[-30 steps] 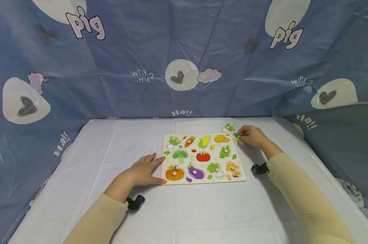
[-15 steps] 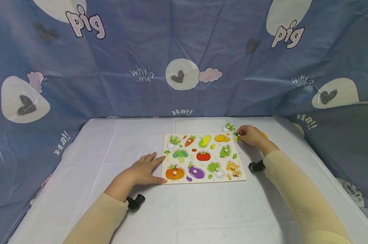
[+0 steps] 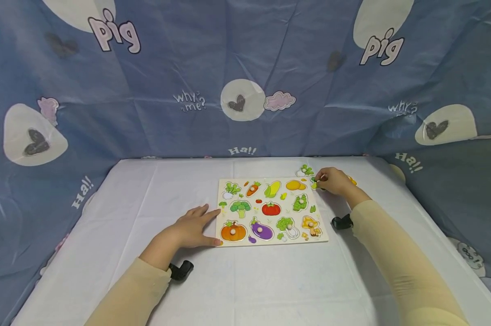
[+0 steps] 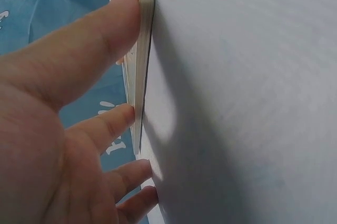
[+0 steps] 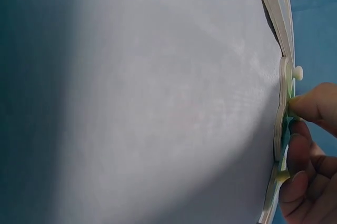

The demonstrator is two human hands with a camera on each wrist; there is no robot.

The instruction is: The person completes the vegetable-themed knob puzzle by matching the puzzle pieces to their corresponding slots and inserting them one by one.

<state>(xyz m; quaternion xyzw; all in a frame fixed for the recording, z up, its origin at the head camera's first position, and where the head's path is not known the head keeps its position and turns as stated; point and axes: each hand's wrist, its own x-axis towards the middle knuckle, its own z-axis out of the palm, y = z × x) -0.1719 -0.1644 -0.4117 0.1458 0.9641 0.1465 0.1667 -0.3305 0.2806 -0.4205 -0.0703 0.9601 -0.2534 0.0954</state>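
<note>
We see a blue curtain [image 3: 245, 131] walling in the back and sides, with the white-clothed surface [image 3: 269, 285] spread before it. Two pale sleeves [image 3: 412, 271] reach in from the near side. Between them lies the board [image 3: 293, 242], flat on the surface, its pictures facing up.

At its left edge we see the left hand [image 3: 191, 228], fingers spread wide, thumb on the near corner and forefinger against the side. Past the far right corner, the right hand [image 3: 332, 182] is curled, thumb and forefinger pinching the green piece [image 3: 314, 185], which lies just beside that corner; the fingers cover much of it, so we cannot tell whether it touches the board. We see a black camera [image 3: 342, 222] at each wrist.

The turnip [image 3: 306, 170] lies just behind the board, near the green piece. A yellow piece [image 3: 352, 180] peeps out behind the right wrist, which blocks most of it. On the board, small knobs stand up from the pumpkin [image 3: 240, 233], eggplant [image 3: 264, 233], mushroom [image 3: 309, 220] and carrot [image 3: 254, 186].
</note>
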